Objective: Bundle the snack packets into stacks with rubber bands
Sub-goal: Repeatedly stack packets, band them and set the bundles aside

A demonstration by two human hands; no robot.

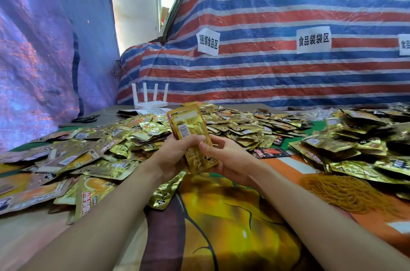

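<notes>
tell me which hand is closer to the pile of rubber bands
Right. The right hand grips the packets left of the rubber bands; the left hand grips them farther left.

Glossy gold foil snack packets (190,130); matt orange rubber bands (346,190); woven plastic tarpaulin (277,4).

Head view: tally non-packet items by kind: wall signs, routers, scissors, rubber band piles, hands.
Paper signs: 3, rightmost cut off at the frame edge
Router: 1
Scissors: 1
Rubber band pile: 1
Hands: 2, left hand and right hand gripping one packet stack
Total: 8
</notes>
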